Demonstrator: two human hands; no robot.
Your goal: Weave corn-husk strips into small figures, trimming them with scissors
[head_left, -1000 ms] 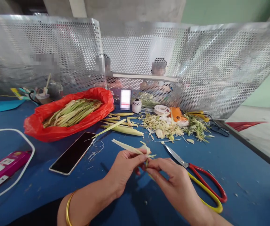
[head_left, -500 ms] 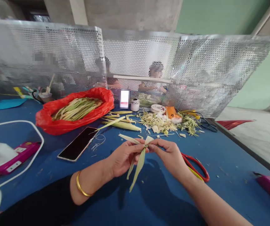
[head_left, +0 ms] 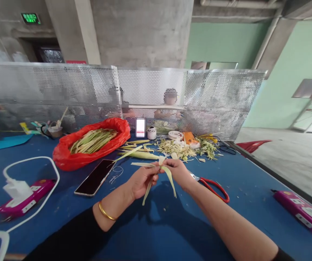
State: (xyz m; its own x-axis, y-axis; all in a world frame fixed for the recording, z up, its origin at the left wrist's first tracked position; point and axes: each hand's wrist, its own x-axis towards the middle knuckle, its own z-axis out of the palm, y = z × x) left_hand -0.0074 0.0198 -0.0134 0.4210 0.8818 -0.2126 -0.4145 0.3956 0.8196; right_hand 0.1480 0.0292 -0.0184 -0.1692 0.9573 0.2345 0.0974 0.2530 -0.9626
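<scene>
Pale green strips of corn husk (head_left: 170,179) meet in a small knot between my two hands, over the blue table. My left hand (head_left: 141,181), with a gold bangle at the wrist, is closed on the strips from the left side. Fingertips of my right hand (head_left: 180,174) pinch the same strips at the knot, so its exact form is hidden. Some ends hang below the fingers; others point left and up. Beside my right forearm lie red-handled scissors (head_left: 217,187), their blades partly covered by the arm.
A red plastic bag (head_left: 60,157) of husk strips stands back left, with a dark phone (head_left: 94,179) in front. Husk scraps (head_left: 169,146) and a white jar (head_left: 152,133) lie beyond my hands. Power strips (head_left: 299,210) and a white cable (head_left: 56,174) flank the table; a perforated screen (head_left: 150,83) closes its back.
The view has tilted up and shifted. Both hands still grip the husk; one strip that hung down to the left now hangs toward the right.
</scene>
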